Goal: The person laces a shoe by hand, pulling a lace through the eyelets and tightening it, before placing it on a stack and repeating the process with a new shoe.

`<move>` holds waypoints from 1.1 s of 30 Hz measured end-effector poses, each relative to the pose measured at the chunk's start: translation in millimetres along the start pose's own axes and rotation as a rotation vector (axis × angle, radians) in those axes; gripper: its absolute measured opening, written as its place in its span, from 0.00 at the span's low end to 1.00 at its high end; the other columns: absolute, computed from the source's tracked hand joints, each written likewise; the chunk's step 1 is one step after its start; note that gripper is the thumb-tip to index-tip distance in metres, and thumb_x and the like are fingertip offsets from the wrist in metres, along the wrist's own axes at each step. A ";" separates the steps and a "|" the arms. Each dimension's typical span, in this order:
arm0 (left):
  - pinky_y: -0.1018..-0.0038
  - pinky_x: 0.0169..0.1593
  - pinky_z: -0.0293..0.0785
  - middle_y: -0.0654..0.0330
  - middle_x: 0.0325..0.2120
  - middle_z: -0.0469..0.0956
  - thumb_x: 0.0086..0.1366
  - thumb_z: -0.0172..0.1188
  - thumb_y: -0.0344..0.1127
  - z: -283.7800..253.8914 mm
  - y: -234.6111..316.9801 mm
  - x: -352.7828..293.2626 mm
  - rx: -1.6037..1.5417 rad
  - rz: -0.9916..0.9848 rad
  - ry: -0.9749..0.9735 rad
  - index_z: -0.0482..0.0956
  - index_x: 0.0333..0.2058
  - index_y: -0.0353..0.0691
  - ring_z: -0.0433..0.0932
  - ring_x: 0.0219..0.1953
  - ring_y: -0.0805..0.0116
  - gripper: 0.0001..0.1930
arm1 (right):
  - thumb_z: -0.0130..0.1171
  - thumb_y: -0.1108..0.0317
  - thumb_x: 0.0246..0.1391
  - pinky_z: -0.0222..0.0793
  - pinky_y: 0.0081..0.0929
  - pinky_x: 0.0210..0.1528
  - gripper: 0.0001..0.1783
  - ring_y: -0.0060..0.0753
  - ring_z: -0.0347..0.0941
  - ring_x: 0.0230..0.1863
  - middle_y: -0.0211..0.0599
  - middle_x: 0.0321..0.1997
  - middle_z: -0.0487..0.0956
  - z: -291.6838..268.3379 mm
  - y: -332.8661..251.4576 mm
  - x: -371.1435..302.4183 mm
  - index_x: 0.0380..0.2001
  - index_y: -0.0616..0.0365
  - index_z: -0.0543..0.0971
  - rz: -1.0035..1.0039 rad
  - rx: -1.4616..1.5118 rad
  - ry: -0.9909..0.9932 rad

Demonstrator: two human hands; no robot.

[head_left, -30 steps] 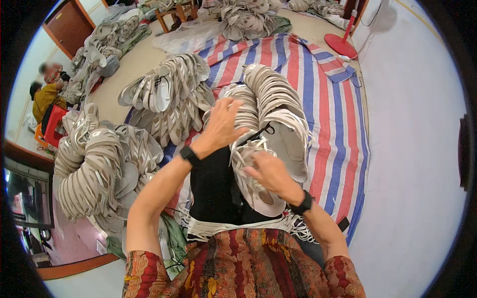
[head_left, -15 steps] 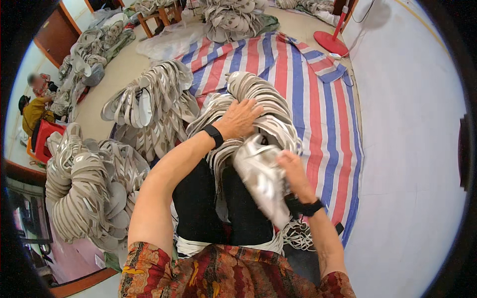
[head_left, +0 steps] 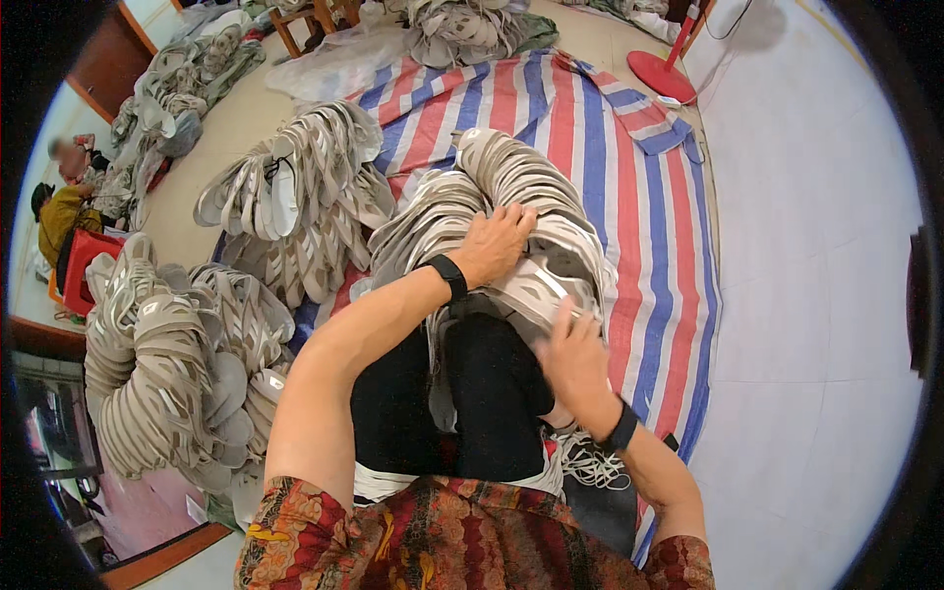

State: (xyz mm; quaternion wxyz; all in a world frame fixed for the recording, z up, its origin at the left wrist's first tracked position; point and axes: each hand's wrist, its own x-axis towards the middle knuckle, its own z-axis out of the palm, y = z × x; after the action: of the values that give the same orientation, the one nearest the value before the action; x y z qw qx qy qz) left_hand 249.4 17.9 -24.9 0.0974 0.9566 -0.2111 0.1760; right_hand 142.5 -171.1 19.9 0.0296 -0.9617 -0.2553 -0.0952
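A curved bundle of nested beige and white shoe uppers (head_left: pixel 536 187) rests across my knees. My left hand (head_left: pixel 497 243) lies over its near part, the fingers curled onto the uppers and gripping them. At the near end of the stack, a white and beige shoe upper (head_left: pixel 531 288) sits against the others, just below my left fingers. My right hand (head_left: pixel 578 366) is beside this upper's edge, slightly blurred, with its fingers apart and nothing seen in them. My palms' undersides are hidden.
More bundled uppers stand at left (head_left: pixel 162 364) and ahead-left (head_left: pixel 295 187). A striped tarpaulin (head_left: pixel 629 246) covers the floor. White laces (head_left: pixel 590 464) lie by my right side. Near the white wall (head_left: pixel 806 295) stands a red round base (head_left: pixel 661 77). Two people sit far left.
The loose upper in my right hand has moved up and forward onto the bundle's near end. My right hand has released it; my left hand has shifted slightly right.
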 end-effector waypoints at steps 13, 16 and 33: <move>0.65 0.46 0.65 0.45 0.37 0.70 0.47 0.60 0.37 -29.2 -195.7 -140.7 -0.363 -0.410 -0.231 0.68 0.41 0.33 0.68 0.41 0.48 0.22 | 0.55 0.65 0.46 0.65 0.46 0.32 0.15 0.57 0.70 0.29 0.56 0.25 0.72 -30.1 59.5 40.7 0.29 0.65 0.64 -0.103 0.272 -0.254; 0.64 0.47 0.66 0.44 0.38 0.70 0.44 0.61 0.36 -22.2 -194.4 -143.7 -0.388 -0.398 -0.231 0.67 0.42 0.33 0.68 0.43 0.48 0.25 | 0.57 0.64 0.45 0.64 0.44 0.35 0.17 0.57 0.69 0.32 0.54 0.27 0.72 -81.3 40.8 52.4 0.35 0.64 0.66 -0.179 0.256 -0.292; 0.62 0.39 0.69 0.46 0.30 0.70 0.38 0.58 0.38 22.3 -196.2 -129.3 -0.594 -0.378 -0.289 0.74 0.32 0.35 0.71 0.35 0.49 0.20 | 0.42 0.35 0.50 0.65 0.36 0.37 0.39 0.38 0.68 0.34 0.48 0.36 0.71 110.1 -25.5 250.4 0.38 0.70 0.67 0.592 0.681 -0.868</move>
State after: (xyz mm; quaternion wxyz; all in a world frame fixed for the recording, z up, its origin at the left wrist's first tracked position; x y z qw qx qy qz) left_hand 232.2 234.9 -116.2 0.3705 0.9236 -0.0842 -0.0506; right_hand 361.6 -15.8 -38.2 0.2530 -0.8793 0.0172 0.4031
